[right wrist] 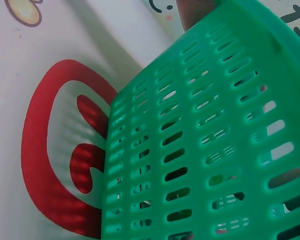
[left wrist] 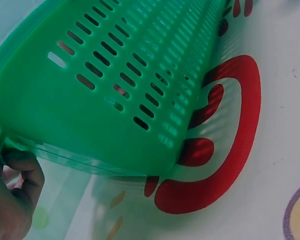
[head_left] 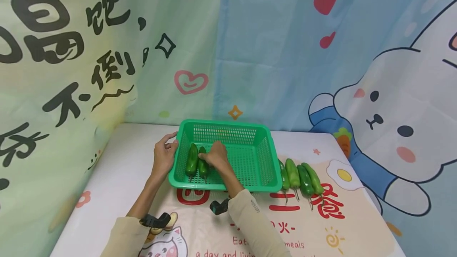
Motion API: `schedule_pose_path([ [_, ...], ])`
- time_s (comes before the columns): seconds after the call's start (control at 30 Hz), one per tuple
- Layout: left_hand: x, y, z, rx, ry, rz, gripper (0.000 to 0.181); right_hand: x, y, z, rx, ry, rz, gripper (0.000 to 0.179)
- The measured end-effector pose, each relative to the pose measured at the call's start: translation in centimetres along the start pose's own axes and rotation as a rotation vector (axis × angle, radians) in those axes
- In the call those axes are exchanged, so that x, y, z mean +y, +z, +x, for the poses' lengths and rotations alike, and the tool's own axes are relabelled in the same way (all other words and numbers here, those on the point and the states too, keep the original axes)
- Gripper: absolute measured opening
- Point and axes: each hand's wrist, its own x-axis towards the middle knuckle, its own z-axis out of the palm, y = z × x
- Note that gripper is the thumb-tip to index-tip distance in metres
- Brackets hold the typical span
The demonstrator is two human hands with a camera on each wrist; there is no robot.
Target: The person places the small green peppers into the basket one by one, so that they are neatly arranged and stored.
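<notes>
A green plastic basket [head_left: 246, 165] with slotted walls stands on the table. Inside its left part, two green peppers [head_left: 192, 160] lie side by side, stems toward the near wall. My left hand [head_left: 165, 154] holds the basket's left rim; in the left wrist view, its thumb and finger curl at the rim. Reaching over the near wall, my right hand [head_left: 217, 156] pinches the second green pepper [head_left: 203, 167], with its thumb on the pepper and the other fingers partly hidden. The basket wall [right wrist: 190, 125] hides the right hand in the right wrist view.
Several green peppers [head_left: 293, 173] lie in a row on the table, against the basket's right side. A printed cloth [head_left: 303, 225] covers the table. Behind it hangs a printed curtain [head_left: 250, 50].
</notes>
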Motion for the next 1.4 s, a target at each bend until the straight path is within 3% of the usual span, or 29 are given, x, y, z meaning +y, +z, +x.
schedule_pose_path([
  [0.13,0.0,0.2,-0.1,-0.010,0.002,-0.007,0.042,-0.1,-0.6,-0.2,-0.013,0.030,0.017,0.054],
  [0.37,0.0,0.2,-0.1,0.009,0.005,0.012,0.040,-0.4,-1.1,-0.9,0.039,0.023,-0.022,0.055],
  [0.5,-0.1,0.2,-0.2,0.007,0.004,0.015,0.040,-2.0,-3.0,-2.7,0.002,0.056,-0.006,0.055],
  [0.63,0.0,0.2,-0.2,0.001,0.005,0.012,0.040,-2.7,-4.2,-3.5,-0.002,0.092,-0.048,0.045],
  [0.73,0.0,0.2,-0.2,-0.004,0.009,0.010,0.040,-2.7,-4.7,-3.7,0.010,0.107,-0.066,0.049],
  [0.97,0.1,0.1,-0.3,-0.002,0.011,0.006,0.042,-2.6,-5.2,-4.3,0.060,0.050,-0.084,0.061],
  [1.27,0.2,0.2,-0.4,-0.002,0.011,0.018,0.041,-2.6,-6.8,-3.8,0.018,0.068,-0.121,0.053],
  [1.3,0.2,0.2,-0.3,-0.002,0.011,0.021,0.041,-1.3,-6.3,-2.7,0.025,0.041,-0.111,0.057],
  [1.4,0.2,0.1,-0.3,-0.003,0.015,0.021,0.042,-1.0,-7.2,-2.8,0.033,0.051,-0.104,0.050],
])
